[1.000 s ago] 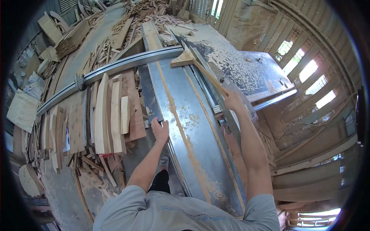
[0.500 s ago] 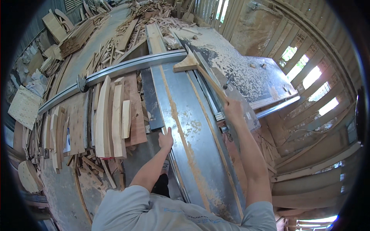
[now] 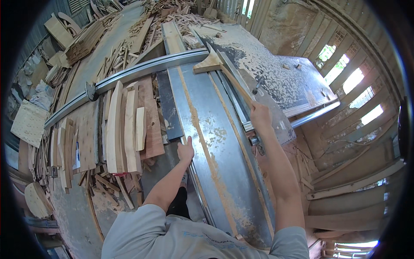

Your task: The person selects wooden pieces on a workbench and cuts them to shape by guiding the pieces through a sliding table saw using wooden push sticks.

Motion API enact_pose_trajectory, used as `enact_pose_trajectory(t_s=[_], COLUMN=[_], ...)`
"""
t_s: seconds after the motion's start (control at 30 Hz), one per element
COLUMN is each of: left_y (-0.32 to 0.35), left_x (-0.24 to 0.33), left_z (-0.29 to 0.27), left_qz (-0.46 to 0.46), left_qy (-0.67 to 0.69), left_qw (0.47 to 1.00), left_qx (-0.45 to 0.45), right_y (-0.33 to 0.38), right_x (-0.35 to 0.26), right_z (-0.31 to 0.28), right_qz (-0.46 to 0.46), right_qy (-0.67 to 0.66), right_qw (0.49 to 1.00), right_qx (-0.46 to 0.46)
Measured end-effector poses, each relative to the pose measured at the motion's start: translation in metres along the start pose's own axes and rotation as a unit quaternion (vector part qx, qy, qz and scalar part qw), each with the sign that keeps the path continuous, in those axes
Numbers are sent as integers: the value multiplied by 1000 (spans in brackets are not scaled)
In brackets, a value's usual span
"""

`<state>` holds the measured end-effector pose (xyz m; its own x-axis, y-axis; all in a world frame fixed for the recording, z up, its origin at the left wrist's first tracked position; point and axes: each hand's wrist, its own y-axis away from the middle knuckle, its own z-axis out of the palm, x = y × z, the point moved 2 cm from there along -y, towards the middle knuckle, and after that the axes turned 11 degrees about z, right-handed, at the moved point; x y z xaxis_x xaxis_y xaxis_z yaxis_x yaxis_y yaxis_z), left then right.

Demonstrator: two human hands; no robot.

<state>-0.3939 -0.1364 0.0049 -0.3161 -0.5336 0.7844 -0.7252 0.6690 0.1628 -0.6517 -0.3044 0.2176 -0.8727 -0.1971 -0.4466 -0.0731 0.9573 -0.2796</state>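
Worktop: long steel saw table (image 3: 215, 142), dusted with a sawdust streak down its length.
Left hand: left hand (image 3: 186, 151) rested on the table's left edge, palm down, fingers together and curled over the rim; it steadied the body, holding nothing loose.
Right hand: right hand (image 3: 260, 115) reached to the fence rail (image 3: 241, 110) at the right side, fingers closed round the near end of a thin wood strip (image 3: 235, 84).
Strip: lay along the fence, its far end touching a triangular wood block (image 3: 208, 64) near the cross rail (image 3: 142, 73).
Stock: curved blanks (image 3: 125, 125) were stacked left of the table, well apart from both hands.
Technique (judgement): the strip should be kept flat against the fence and moved in a straight line; grip near the end gave little control, so slow, even pressure seemed wise.
Risk (judgement): sawdust could let the strip skid; left hand was best kept on the rim, clear of the middle.
Blade: could not be made out.
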Motion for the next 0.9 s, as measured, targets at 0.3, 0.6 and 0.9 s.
enact_pose_trajectory(t_s=[0.3,0.6,0.9], left_y=[-5,-13,-20], left_x=[5,2,3], left_z=[0,3,7], left_qz=[0,-8,-7], left_qy=[-10,7,-1], left_qw=[1000,1000,1000], left_qx=[-11,0,15], right_y=[-13,-13,-26], right_x=[-1,-16,-15], right_z=[0,0,9], right_qz=[-17,-5,-25], right_qy=[-9,7,18], right_qw=[999,1000,999], right_qx=[27,20,28])
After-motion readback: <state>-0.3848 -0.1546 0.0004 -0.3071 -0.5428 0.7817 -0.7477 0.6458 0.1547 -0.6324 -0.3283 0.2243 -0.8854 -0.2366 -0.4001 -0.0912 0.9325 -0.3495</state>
